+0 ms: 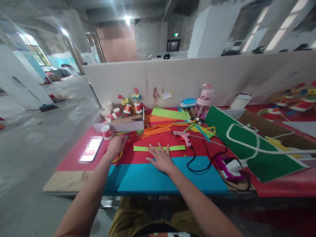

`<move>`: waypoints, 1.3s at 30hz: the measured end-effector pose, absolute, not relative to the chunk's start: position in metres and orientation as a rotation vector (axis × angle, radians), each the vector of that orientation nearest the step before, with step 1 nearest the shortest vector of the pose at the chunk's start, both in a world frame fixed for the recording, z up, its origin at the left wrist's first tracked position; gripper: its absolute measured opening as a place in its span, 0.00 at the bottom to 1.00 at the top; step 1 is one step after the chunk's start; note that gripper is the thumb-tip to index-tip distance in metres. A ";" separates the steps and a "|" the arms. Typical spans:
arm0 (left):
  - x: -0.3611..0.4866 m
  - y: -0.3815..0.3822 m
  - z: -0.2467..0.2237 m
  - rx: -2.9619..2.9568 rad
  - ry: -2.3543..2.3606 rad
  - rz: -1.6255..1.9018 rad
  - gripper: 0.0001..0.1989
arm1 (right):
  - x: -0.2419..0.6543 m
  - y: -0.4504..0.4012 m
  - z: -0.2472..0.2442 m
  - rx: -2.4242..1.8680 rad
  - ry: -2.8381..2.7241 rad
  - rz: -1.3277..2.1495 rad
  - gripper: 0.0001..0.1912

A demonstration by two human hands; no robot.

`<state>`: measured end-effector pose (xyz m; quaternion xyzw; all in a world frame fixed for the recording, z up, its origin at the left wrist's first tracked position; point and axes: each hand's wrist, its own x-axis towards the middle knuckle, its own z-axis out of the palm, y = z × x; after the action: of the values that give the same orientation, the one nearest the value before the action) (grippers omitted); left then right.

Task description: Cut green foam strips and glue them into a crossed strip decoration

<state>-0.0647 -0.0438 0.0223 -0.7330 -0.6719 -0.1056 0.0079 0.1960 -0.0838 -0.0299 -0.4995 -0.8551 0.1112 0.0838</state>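
My right hand lies flat with its fingers spread, pressing on a light green paper strip and reaching over the edge of a blue sheet. My left hand is closed at the left, beside a red and white paper cup. What its fingers hold, if anything, is too small to make out. A yellow loop shows just under its wrist. A pink hot glue gun rests to the right of the strip, its black cord trailing right.
A phone lies at the left. Behind stands a white box with cups and paper-cup figures. Orange paper strips lie mid-table. At the right are a purple device, a white plug and a leaning green board.
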 end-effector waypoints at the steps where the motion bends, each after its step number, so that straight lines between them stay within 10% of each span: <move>1: -0.059 -0.038 0.019 -2.347 -2.063 -0.332 0.16 | 0.196 -0.084 -0.030 -1.489 -2.555 0.330 0.34; 39: -0.087 -0.121 0.009 -2.105 -2.108 -0.084 0.24 | 0.202 -0.088 -0.026 -1.461 -2.592 0.329 0.32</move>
<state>-0.0868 -0.1207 0.0093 -0.7039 -0.7051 -0.0282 0.0806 0.2015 -0.0877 -0.0258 -0.4867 -0.8635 0.1094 0.0741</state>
